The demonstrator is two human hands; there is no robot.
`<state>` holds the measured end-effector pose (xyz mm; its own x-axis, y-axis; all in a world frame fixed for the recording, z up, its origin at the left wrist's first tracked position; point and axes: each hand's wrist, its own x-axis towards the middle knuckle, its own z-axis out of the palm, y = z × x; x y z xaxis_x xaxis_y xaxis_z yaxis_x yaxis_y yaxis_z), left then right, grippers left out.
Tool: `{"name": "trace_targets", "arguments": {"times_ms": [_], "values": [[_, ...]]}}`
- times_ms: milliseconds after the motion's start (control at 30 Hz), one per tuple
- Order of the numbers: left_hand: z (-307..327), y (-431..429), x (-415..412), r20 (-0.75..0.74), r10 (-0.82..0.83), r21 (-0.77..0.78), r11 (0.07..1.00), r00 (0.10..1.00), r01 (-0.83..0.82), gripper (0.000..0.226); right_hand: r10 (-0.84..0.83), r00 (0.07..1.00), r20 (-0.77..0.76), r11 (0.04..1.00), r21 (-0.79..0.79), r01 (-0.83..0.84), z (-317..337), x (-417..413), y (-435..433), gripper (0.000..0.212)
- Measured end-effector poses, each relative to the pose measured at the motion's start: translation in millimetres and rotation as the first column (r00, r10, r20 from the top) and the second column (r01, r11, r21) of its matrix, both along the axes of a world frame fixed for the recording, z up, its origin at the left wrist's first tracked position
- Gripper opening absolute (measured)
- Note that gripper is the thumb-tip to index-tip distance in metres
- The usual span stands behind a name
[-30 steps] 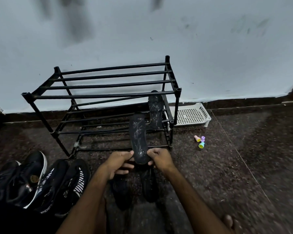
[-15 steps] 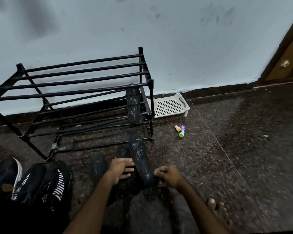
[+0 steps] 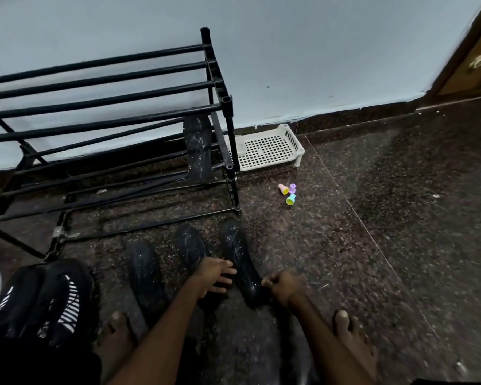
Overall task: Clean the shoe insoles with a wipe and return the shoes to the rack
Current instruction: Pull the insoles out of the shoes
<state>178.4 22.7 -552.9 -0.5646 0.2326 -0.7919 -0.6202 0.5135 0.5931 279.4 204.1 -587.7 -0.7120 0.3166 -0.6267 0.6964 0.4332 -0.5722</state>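
A: The black metal-bar shoe rack (image 3: 229, 134) stands beyond the hands, black white-striped shoes (image 3: 56, 295) to their left. Any risk?

B: The dusty black insole (image 3: 239, 254) lies between them: the right hand (image 3: 285, 284) pinches its heel, the left hand (image 3: 214, 276) touches it, fingers straight. I see no wipe; the dust may smear.

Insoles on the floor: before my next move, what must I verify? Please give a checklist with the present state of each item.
1. Wipe in view: not ok, none seen.
2. Right hand pinches the heel of the rightmost insole: ok.
3. Left hand free, fingers straight: ok.
4. All insoles together on the floor: not ok, the leaning insole stands in the rack.
5. Shoes close by, on the left: ok.
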Motion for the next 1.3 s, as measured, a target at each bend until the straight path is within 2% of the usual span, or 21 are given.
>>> {"name": "trace_targets", "arguments": {"times_ms": [100,200,267,333,467,600,767,800,900,1033,1200,1300], "values": [[-3,-2,-2,-0.039,0.007,-0.02,1.0,0.999,-0.008,0.026,0.101,0.993,0.055,0.994,0.046,-0.104,-2,-10,-12,0.033],[-2,-4,-4,-0.067,0.015,-0.01,1.0,0.998,-0.016,0.025,0.21,0.969,0.129,0.958,0.169,-0.23,4,-16,-19,0.023],[2,-5,-5,-0.086,0.025,0.0,1.0,0.996,-0.025,0.025,0.232,0.959,0.164,0.923,0.275,-0.271,13,-15,-21,0.028],[7,-6,-6,-0.111,0.041,0.008,0.999,0.993,-0.041,0.023,0.234,0.957,0.173,0.897,0.341,-0.281,20,-15,-20,0.026],[26,-10,-16,-0.169,0.099,0.039,0.995,0.981,-0.094,0.021,0.187,0.977,0.101,0.91,0.356,-0.211,34,-22,-20,0.016],[58,-16,-39,-0.247,0.187,0.093,0.981,0.951,-0.169,0.022,0.017,0.998,-0.061,0.985,0.173,-0.007,48,-54,-27,0.011],[106,-25,-87,-0.374,0.292,0.151,0.956,0.88,-0.252,0.019,-0.045,0.962,-0.268,0.998,0.037,0.058,89,-116,-43,0.06],[113,-26,-97,-0.398,0.321,0.163,0.947,0.859,-0.278,0.018,-0.079,0.949,-0.305,0.997,-0.034,0.072,98,-129,-47,0.063],[128,-30,-118,-0.416,0.422,0.213,0.906,0.805,-0.365,0.017,-0.225,0.907,-0.356,0.949,-0.292,0.121,115,-165,-57,0.045],[126,-27,-126,-0.381,0.489,0.257,0.871,0.784,-0.418,0.019,-0.333,0.883,-0.33,0.873,-0.461,0.158,129,-196,-65,0.034],[107,-22,-117,-0.33,0.5,0.271,0.863,0.801,-0.427,0.02,-0.383,0.851,-0.358,0.868,-0.454,0.2,131,-210,-73,0.019],[105,-22,-113,-0.286,0.508,0.309,0.852,0.812,-0.423,0.022,-0.345,0.86,-0.375,0.883,-0.441,0.162,131,-201,-73,0.017]]}}
